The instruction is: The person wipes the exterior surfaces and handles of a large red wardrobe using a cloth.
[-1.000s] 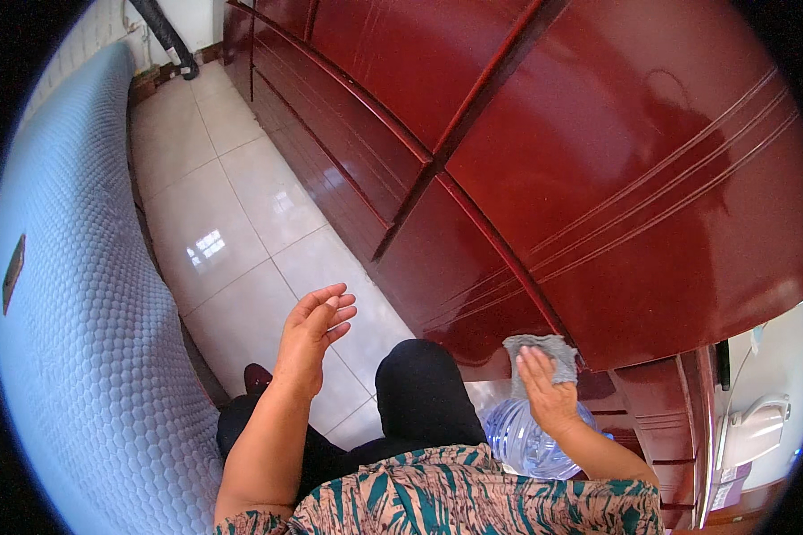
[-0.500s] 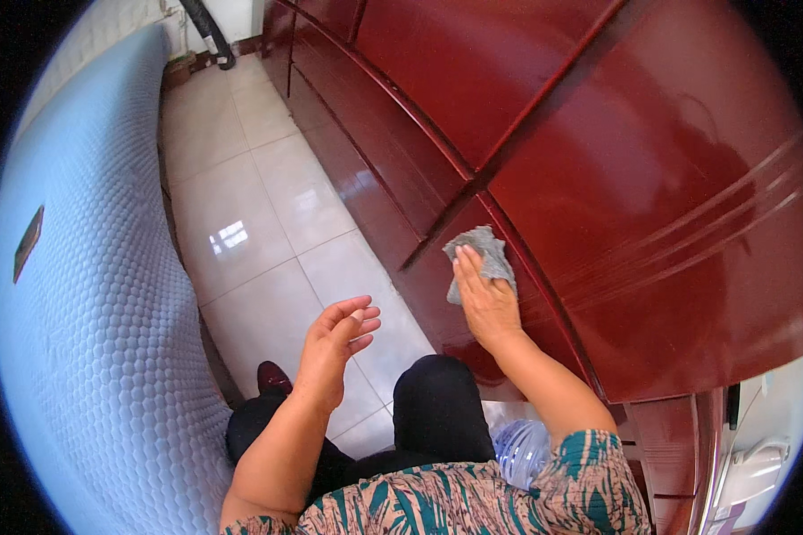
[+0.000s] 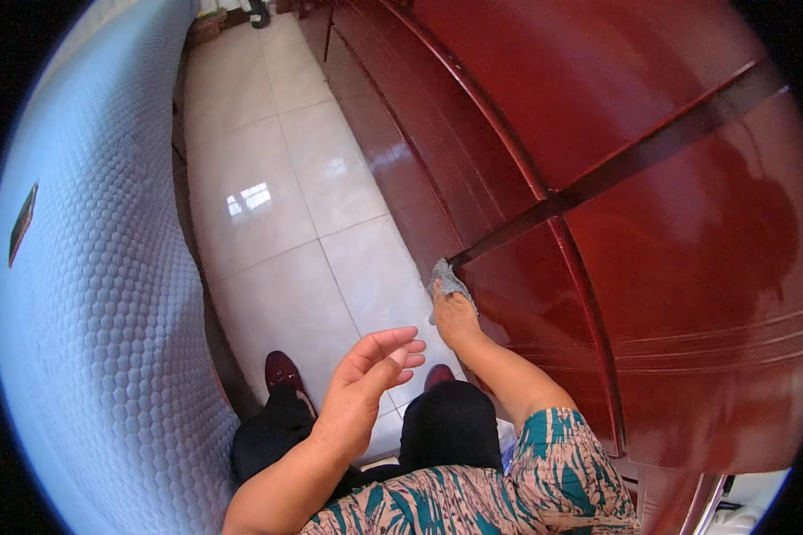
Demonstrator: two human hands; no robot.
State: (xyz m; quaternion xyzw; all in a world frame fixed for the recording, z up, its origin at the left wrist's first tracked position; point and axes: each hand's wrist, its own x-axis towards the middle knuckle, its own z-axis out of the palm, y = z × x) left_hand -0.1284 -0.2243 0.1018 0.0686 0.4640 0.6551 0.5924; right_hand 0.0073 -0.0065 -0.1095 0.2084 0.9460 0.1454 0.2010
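A grey cloth [image 3: 448, 278] is under my right hand [image 3: 456, 314], which presses it against the lower part of a glossy dark red wooden cabinet [image 3: 678, 267]. The cloth lies near the cabinet's bottom edge, close to the floor. Some of my right fingertips are hidden by the hand and the cloth. My left hand [image 3: 373, 382] hangs in the air over my knees, holding nothing, its fingers loosely bent and apart. It touches neither the cabinet nor the cloth.
A bed with a light blue quilted cover [image 3: 116, 241] runs along the left side. Pale floor tiles [image 3: 268, 169] lie between bed and cabinet. My shoe [image 3: 282, 370] rests on them. A dark pipe [image 3: 259, 12] stands at the far end.
My right hand has moved the cloth down and left, from beside the cabinet's raised moulding to its bottom edge. My left hand has shifted slightly right and nearer. The view has turned somewhat.
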